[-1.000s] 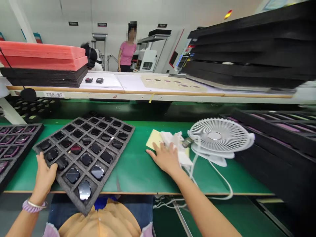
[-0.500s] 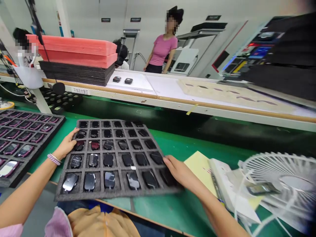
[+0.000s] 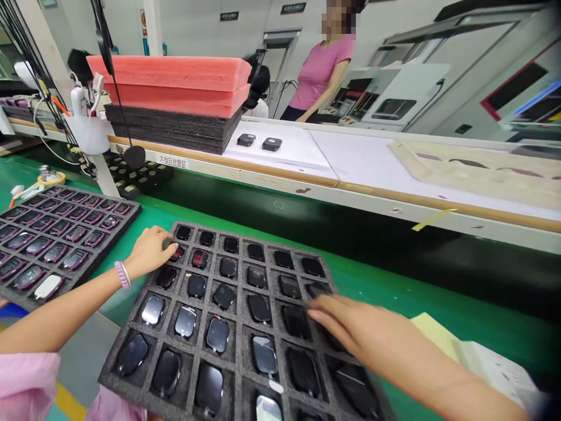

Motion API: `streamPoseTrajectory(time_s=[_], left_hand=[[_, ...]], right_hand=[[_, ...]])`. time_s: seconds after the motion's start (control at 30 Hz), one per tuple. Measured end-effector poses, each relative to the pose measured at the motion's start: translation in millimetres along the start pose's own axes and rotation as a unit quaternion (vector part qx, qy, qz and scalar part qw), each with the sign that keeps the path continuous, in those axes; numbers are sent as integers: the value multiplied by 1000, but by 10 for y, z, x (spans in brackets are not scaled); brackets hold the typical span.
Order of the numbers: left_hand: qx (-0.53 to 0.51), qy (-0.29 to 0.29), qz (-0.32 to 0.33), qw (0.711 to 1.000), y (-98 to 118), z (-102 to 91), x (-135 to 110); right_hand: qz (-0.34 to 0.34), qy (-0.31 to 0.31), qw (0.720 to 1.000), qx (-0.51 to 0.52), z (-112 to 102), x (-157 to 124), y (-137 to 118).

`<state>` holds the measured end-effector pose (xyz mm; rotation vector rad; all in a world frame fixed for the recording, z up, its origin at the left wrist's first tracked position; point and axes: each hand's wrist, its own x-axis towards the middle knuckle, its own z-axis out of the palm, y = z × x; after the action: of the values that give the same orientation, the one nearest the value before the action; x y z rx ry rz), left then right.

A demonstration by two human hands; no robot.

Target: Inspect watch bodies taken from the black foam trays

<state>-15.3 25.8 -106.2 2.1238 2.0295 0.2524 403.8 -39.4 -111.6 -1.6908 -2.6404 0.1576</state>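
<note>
A dark grey foam tray [image 3: 239,286] lies in front of me on the green mat, its pockets filled with several small black and dark red watch bodies. My left hand [image 3: 149,252] rests on the tray's far left corner, fingertips on a dark red piece [image 3: 177,252]. My right hand [image 3: 357,324] hovers blurred over the tray's right side, fingers stretched out flat, holding nothing that I can see.
A second tray [image 3: 61,228] of purple-faced pieces lies to the left. Pink and black foam sheets [image 3: 175,93] are stacked on the raised shelf, with two black pieces [image 3: 258,141] beside them. Yellow paper [image 3: 432,327] lies at right. A person in a pink shirt [image 3: 322,70] stands beyond.
My view swung left, away from the fan. My left hand slid onto the tray's far left corner; my right hand let go of the tray's right edge and moved over its pockets.
</note>
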Motion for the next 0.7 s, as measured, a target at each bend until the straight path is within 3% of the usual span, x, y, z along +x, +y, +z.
streamPoseTrajectory(time_s=[0.07, 0.13, 0.2, 0.3, 0.4, 0.5, 0.6, 0.7], left_hand=[[43, 6, -6, 999, 107, -51, 141], [60, 9, -23, 998, 219, -19, 284], [76, 10, -47, 996, 318, 69, 397], [82, 19, -84, 993, 412, 210, 501], [72, 29, -103, 992, 423, 277, 561], [62, 32, -104, 992, 377, 276, 609], [49, 30, -95, 994, 320, 268, 657], [30, 35, -85, 995, 289, 286, 702]], right_hand=[[-58, -96, 994, -1, -342, 624, -413], [-58, -129, 990, 10, -537, 1213, -801], [-45, -122, 991, 16, -556, 1692, -1111], [16, -121, 992, 15, -363, 2139, -1417], [60, -94, 993, 40, -127, 2314, -1567], [78, -44, 990, 113, -3, 2334, -1554], [74, 28, 971, 224, 25, 2227, -1323], [55, 87, 928, 359, 78, 1950, -958]])
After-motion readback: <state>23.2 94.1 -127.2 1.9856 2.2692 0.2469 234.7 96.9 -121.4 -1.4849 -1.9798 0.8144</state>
